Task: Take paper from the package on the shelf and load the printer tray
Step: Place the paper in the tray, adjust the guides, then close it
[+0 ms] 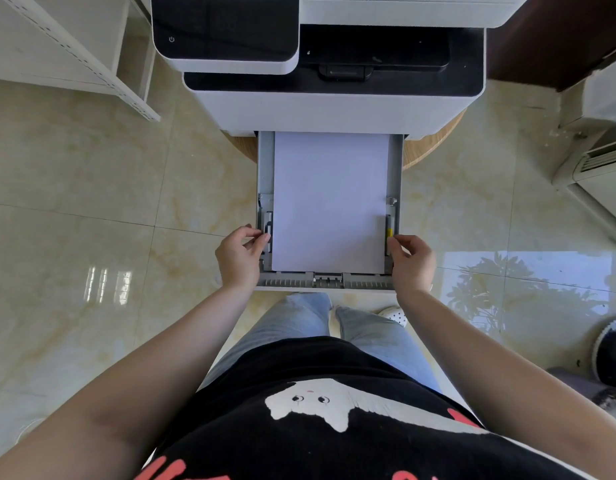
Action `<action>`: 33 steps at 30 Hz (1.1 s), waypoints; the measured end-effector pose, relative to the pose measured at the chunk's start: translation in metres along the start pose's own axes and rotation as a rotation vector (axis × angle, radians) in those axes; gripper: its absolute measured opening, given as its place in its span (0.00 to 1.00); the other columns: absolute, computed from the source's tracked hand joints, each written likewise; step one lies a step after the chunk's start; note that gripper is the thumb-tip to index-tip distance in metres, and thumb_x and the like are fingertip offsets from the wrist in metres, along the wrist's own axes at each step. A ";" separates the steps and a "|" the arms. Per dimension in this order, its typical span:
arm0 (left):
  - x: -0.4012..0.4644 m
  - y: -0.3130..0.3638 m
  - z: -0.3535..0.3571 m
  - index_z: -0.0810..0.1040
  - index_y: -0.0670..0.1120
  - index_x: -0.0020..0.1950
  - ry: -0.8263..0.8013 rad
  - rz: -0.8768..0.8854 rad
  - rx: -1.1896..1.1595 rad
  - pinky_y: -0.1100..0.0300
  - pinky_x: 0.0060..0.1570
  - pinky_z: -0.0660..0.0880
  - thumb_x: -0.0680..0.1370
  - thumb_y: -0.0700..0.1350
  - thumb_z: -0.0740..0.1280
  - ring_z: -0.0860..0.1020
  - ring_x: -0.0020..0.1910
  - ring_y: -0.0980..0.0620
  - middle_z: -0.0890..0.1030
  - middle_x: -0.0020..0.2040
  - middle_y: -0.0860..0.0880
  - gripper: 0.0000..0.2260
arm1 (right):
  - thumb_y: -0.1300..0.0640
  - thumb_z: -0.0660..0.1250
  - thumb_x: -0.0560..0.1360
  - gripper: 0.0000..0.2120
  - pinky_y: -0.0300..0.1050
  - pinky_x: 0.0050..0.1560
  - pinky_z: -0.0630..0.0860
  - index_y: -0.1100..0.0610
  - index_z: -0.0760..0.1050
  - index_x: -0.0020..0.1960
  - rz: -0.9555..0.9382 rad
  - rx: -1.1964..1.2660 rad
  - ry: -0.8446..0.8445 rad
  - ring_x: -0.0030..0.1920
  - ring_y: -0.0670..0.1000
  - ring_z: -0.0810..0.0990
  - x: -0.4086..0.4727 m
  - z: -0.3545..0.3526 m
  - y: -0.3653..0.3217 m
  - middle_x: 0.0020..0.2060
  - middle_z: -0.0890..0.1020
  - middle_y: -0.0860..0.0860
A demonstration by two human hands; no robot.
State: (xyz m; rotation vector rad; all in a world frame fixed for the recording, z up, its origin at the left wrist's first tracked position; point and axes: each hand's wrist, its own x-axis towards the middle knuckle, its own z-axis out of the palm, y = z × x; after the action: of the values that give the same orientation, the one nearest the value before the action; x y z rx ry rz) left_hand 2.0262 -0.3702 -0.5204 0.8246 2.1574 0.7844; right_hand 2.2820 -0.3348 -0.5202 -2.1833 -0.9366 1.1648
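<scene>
In the open tray [398, 174] lies paper [329, 202]; both hands pinch its side guides.

White-and-black printer [334, 98] cut off at 12 o'clock; white paper stack's [329, 202] far end hidden under it; grey metal shelf [74, 57] cropped at 10 o'clock.

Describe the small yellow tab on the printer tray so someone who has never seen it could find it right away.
Start at the big white and black printer and follow the open grey paper tray pulled out below it, holding a white paper stack. On the tray's right-hand side guide, right by the right hand's fingertips, sits the small yellow tab. It is the only yellow part; the left hand's guide looks grey and black.
</scene>
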 end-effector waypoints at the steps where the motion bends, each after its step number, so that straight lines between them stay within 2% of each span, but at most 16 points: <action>1: 0.000 0.001 0.000 0.82 0.38 0.50 0.006 0.004 0.006 0.82 0.38 0.68 0.74 0.42 0.71 0.81 0.43 0.52 0.79 0.46 0.52 0.09 | 0.55 0.67 0.76 0.07 0.37 0.35 0.72 0.57 0.80 0.48 0.017 0.002 0.012 0.43 0.48 0.80 0.001 0.001 -0.001 0.44 0.83 0.50; 3: 0.001 0.002 0.001 0.83 0.38 0.48 0.004 0.003 0.025 0.80 0.37 0.69 0.74 0.42 0.71 0.80 0.41 0.54 0.82 0.44 0.50 0.08 | 0.56 0.67 0.75 0.06 0.40 0.36 0.71 0.58 0.80 0.44 0.055 0.014 0.033 0.36 0.49 0.76 0.002 0.004 -0.003 0.36 0.81 0.50; 5: 0.003 0.005 0.002 0.84 0.39 0.46 -0.005 -0.043 0.027 0.71 0.40 0.73 0.74 0.43 0.71 0.80 0.40 0.52 0.85 0.42 0.46 0.08 | 0.58 0.68 0.73 0.07 0.41 0.33 0.66 0.62 0.80 0.40 0.076 0.045 0.050 0.31 0.51 0.69 0.002 0.007 -0.006 0.30 0.75 0.53; 7: 0.006 0.005 0.003 0.85 0.41 0.44 -0.018 -0.096 0.013 0.58 0.43 0.77 0.73 0.45 0.72 0.81 0.40 0.49 0.85 0.40 0.45 0.07 | 0.59 0.69 0.71 0.07 0.42 0.35 0.65 0.63 0.79 0.37 0.084 0.069 0.055 0.32 0.52 0.67 0.003 0.008 -0.008 0.29 0.73 0.56; 9: 0.009 0.006 0.003 0.85 0.41 0.43 -0.036 -0.122 0.004 0.55 0.46 0.77 0.72 0.45 0.73 0.81 0.41 0.48 0.85 0.40 0.45 0.07 | 0.60 0.69 0.70 0.07 0.43 0.36 0.66 0.60 0.79 0.34 0.091 0.074 0.051 0.33 0.51 0.68 0.003 0.008 -0.011 0.30 0.74 0.56; 13: 0.010 0.004 0.003 0.84 0.42 0.43 -0.046 -0.163 -0.012 0.55 0.48 0.78 0.72 0.47 0.73 0.81 0.42 0.50 0.84 0.41 0.47 0.08 | 0.60 0.70 0.70 0.08 0.43 0.37 0.68 0.56 0.77 0.32 0.102 0.080 0.041 0.33 0.51 0.69 0.003 0.007 -0.012 0.30 0.75 0.55; 17: 0.011 0.005 0.003 0.82 0.41 0.47 -0.074 -0.174 0.021 0.55 0.49 0.77 0.70 0.51 0.74 0.81 0.45 0.50 0.84 0.45 0.47 0.14 | 0.59 0.72 0.70 0.06 0.39 0.34 0.69 0.57 0.78 0.36 0.093 0.053 -0.021 0.30 0.48 0.71 0.006 0.002 -0.016 0.29 0.77 0.50; 19: 0.010 0.006 0.005 0.80 0.42 0.48 -0.074 -0.163 0.066 0.55 0.49 0.77 0.70 0.52 0.74 0.80 0.45 0.50 0.83 0.46 0.47 0.15 | 0.58 0.72 0.70 0.06 0.39 0.34 0.68 0.59 0.78 0.36 0.073 0.015 -0.032 0.30 0.49 0.72 0.010 0.000 -0.018 0.30 0.78 0.51; 25: 0.007 0.014 0.012 0.79 0.42 0.47 -0.009 -0.174 0.144 0.58 0.42 0.71 0.71 0.50 0.73 0.78 0.43 0.50 0.83 0.46 0.47 0.13 | 0.60 0.72 0.69 0.14 0.42 0.37 0.69 0.54 0.73 0.27 0.095 0.000 0.003 0.31 0.53 0.71 0.011 0.005 -0.020 0.25 0.75 0.50; 29: 0.012 0.008 0.007 0.81 0.42 0.44 -0.055 -0.190 0.060 0.53 0.47 0.78 0.70 0.51 0.74 0.82 0.44 0.48 0.84 0.44 0.47 0.12 | 0.59 0.73 0.69 0.11 0.44 0.39 0.72 0.56 0.76 0.30 0.114 0.062 -0.027 0.33 0.52 0.73 0.012 0.000 -0.018 0.29 0.77 0.53; 31: 0.013 0.006 0.002 0.82 0.42 0.44 -0.079 -0.198 -0.005 0.59 0.43 0.79 0.71 0.48 0.74 0.82 0.43 0.49 0.84 0.41 0.48 0.10 | 0.59 0.74 0.69 0.08 0.45 0.45 0.75 0.58 0.78 0.33 0.139 0.119 -0.034 0.39 0.52 0.77 0.011 -0.003 -0.016 0.35 0.80 0.55; 33: 0.011 0.008 0.000 0.83 0.40 0.44 -0.096 -0.204 -0.067 0.73 0.33 0.74 0.72 0.45 0.73 0.80 0.40 0.52 0.82 0.38 0.50 0.08 | 0.61 0.74 0.70 0.05 0.44 0.51 0.75 0.58 0.79 0.37 0.164 0.169 -0.023 0.46 0.52 0.80 0.009 -0.004 -0.016 0.41 0.82 0.56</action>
State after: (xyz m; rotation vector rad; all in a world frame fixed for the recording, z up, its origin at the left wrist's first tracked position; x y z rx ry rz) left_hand 2.0220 -0.3573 -0.5190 0.5853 2.0790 0.6941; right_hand 2.2835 -0.3180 -0.5122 -2.1451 -0.6512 1.2976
